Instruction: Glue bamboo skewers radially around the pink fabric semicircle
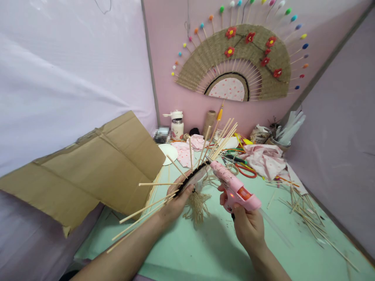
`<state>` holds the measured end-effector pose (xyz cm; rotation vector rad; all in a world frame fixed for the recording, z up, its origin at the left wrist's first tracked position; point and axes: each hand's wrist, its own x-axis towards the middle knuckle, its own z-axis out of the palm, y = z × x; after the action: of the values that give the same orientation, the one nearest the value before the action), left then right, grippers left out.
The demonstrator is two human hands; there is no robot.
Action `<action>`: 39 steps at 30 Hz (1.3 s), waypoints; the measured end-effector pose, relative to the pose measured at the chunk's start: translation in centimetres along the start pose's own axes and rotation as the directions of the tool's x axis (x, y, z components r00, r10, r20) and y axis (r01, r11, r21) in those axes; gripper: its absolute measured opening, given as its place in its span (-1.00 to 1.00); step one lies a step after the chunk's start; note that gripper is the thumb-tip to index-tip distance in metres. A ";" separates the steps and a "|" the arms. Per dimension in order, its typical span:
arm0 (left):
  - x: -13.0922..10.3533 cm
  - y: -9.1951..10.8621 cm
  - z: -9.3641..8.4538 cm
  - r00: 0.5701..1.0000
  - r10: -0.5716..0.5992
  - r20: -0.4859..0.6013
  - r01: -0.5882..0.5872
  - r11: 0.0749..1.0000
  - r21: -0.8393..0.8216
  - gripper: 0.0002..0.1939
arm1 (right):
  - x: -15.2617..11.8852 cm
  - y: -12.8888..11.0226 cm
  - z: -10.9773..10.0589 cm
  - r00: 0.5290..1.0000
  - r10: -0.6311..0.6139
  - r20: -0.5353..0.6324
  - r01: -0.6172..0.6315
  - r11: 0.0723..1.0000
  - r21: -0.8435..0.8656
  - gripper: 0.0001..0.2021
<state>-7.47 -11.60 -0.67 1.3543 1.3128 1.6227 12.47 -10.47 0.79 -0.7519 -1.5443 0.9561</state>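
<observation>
My left hand [175, 201] grips a fan base [194, 178] with a dark curved rim, tilted above the table. Thin wooden sticks [158, 184] radiate from that rim, and a beige twine tassel [197, 207] hangs beneath it. In my right hand [249, 224] is a pink hot glue gun [231, 183], its orange light lit and a clear glue stick [275, 226] jutting from the back. The gun's nozzle points at the upper right end of the dark rim, close to the sticks there; whether it touches cannot be made out.
A large cardboard sheet [96, 168] leans at the left. Behind my hands stand a white bottle [177, 128] and a cardboard tube [209, 121]. Red-handled scissors [246, 170], crumpled pink cloth [265, 158] and loose sticks [307, 210] lie right. A decorated fan [240, 50] hangs on the wall.
</observation>
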 end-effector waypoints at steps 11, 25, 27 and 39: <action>0.0 -0.2 0.1 1.000 -0.009 -0.008 0.008 1.000 -0.009 -0.59 | 0.1 0.1 0.0 1.000 0.010 0.006 -0.010 1.000 0.009 -0.76; -0.1 -0.2 0.0 1.000 0.005 0.005 -0.005 1.000 0.014 -0.60 | -0.1 0.4 -0.1 1.000 0.012 -0.008 -0.012 1.000 -0.001 -0.76; -0.1 -0.2 0.0 1.000 0.007 0.004 -0.007 1.000 0.002 -0.60 | 0.0 0.3 0.0 1.000 0.003 0.001 -0.003 1.000 -0.001 -0.76; 0.0 -0.2 0.0 1.000 0.026 0.007 -0.026 0.999 0.026 -0.61 | -0.2 0.5 -0.1 1.000 0.021 -0.007 -0.021 1.000 -0.012 -0.75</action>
<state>-7.49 -11.56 -0.89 1.3964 1.3216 1.6229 12.54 -10.37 0.30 -0.7804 -1.5402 0.9603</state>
